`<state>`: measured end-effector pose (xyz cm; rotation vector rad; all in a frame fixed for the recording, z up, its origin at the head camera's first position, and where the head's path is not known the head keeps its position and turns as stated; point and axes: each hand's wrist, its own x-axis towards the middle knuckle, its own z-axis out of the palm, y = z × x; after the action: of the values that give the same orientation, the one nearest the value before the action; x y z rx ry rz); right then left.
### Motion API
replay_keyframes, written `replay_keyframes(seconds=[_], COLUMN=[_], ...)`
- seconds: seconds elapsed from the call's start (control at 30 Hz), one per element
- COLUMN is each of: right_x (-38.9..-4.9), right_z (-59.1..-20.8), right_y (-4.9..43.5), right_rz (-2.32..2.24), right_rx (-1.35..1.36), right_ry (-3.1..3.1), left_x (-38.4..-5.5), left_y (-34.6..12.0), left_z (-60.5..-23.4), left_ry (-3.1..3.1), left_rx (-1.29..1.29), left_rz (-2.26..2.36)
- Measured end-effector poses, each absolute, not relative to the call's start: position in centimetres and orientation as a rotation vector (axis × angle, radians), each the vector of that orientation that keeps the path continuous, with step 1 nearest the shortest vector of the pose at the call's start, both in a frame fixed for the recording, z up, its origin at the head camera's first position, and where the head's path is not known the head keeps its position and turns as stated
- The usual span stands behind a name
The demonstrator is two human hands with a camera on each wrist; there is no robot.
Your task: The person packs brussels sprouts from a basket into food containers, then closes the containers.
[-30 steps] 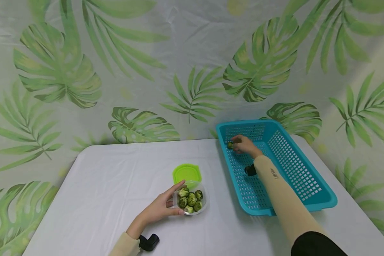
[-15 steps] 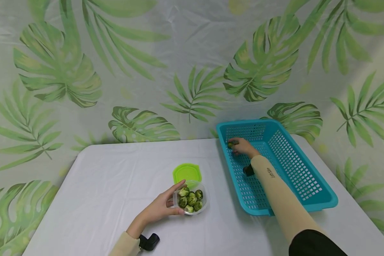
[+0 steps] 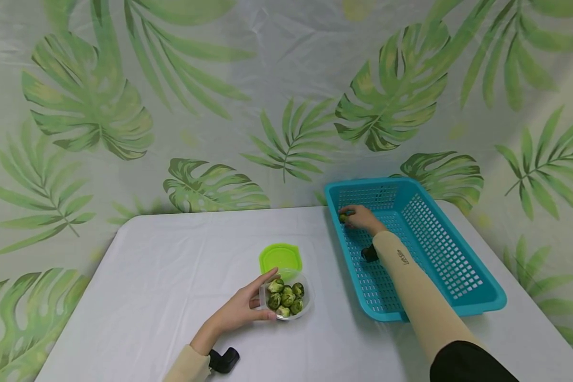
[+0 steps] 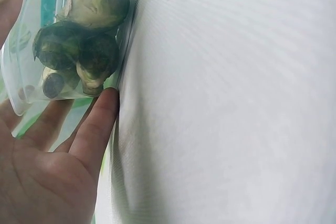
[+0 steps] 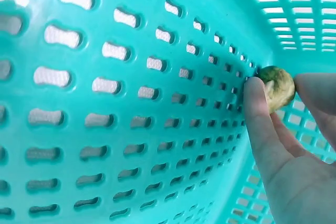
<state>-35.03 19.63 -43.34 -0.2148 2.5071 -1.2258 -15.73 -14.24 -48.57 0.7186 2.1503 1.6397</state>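
Observation:
My left hand holds a small clear plastic container on the white table, thumb on the near side and fingers along the far and left sides. Several green Brussels sprouts fill it. On the right, my right hand reaches into the far left corner of a blue perforated basket. There it pinches one Brussels sprout between thumb and fingers, close by the basket's side wall, as the right wrist view shows.
A bright green lid lies just behind the container. The white-covered table ends at a leaf-patterned curtain. The basket's raised walls surround my right hand. Black wrist cameras sit on both wrists.
My right hand has shifted slightly left around the Brussels sprout in the basket corner. The left hand and container have stayed in place.

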Motion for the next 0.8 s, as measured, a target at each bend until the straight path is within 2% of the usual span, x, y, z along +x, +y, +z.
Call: replay_keyframes(seconds=[0.8], right_x=[-35.0], right_z=[-41.9], right_y=[21.0], right_rz=[-1.465], right_rx=[-0.031], right_ry=[2.454], left_x=[-15.7], left_y=[-14.2], left_z=[-48.6], left_ry=[2.169], left_rx=[0.743], left_rz=[1.644])
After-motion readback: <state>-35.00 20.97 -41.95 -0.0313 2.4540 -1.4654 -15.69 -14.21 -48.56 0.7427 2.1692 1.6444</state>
